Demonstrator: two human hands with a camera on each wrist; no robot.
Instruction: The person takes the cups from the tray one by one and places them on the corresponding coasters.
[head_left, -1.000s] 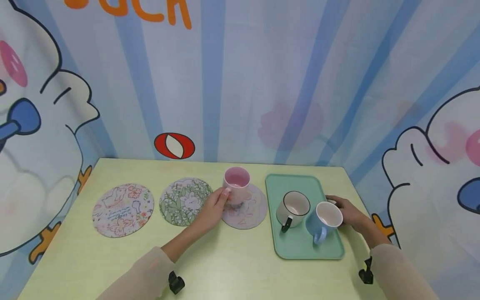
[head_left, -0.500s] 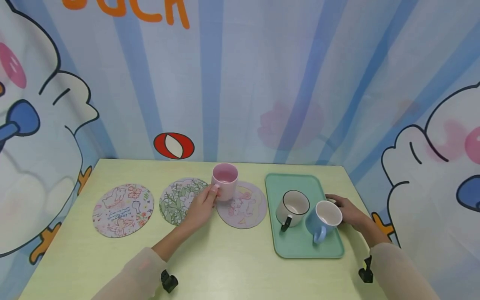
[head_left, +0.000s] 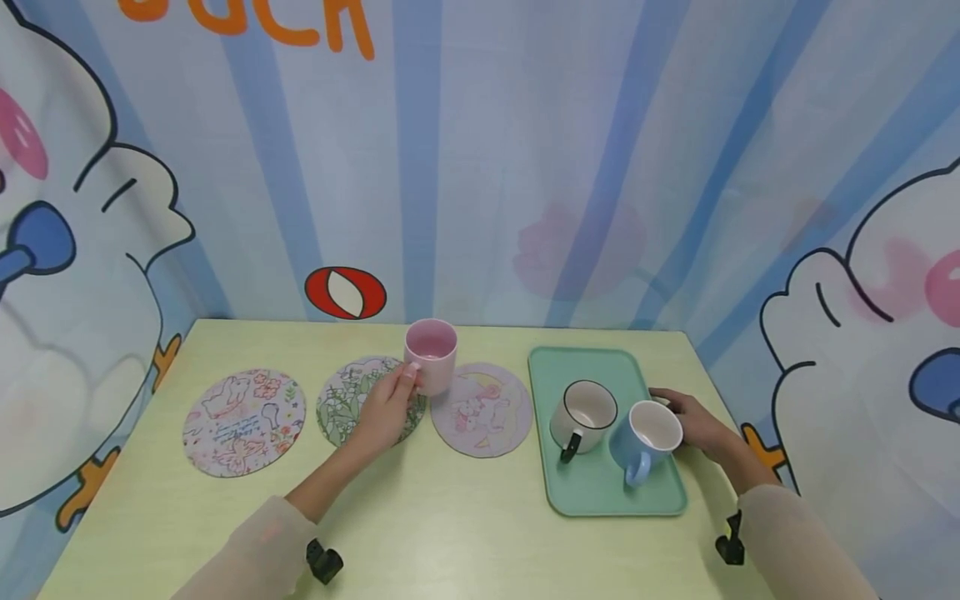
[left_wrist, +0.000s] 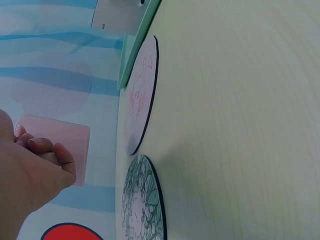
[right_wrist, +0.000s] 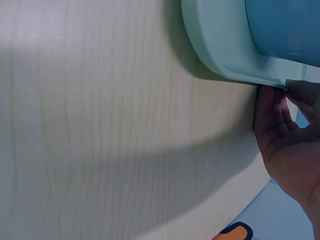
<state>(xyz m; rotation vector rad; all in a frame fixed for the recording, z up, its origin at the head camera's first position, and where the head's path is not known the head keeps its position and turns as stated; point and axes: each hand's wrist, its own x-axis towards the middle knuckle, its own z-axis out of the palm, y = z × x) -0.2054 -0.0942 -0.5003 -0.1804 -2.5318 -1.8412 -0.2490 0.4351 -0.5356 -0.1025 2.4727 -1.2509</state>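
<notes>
My left hand (head_left: 384,410) grips a pink mug (head_left: 431,360) by its handle, upright and raised above the table. In the head view the mug overlaps the gap between the green floral round mat (head_left: 341,404) and the pale purple mat (head_left: 483,412); the left wrist view shows the mug (left_wrist: 75,145) well off the surface. My right hand (head_left: 693,417) pinches the right edge of a green tray (head_left: 558,492), thumb on top and fingers below, as the right wrist view shows. On the tray stand a white mug with a black handle (head_left: 581,421) and a light blue mug (head_left: 637,450).
A pink patterned round mat (head_left: 243,425) lies at the left of the pale wooden table (head_left: 450,533). Behind the table hangs a blue-striped cloth backdrop (head_left: 480,167) with cartoon figures, which also borders the sides.
My left hand has carried the pink mug leftward, from over the purple mat to the edge of the green floral mat. My right hand stays at the tray's edge.
</notes>
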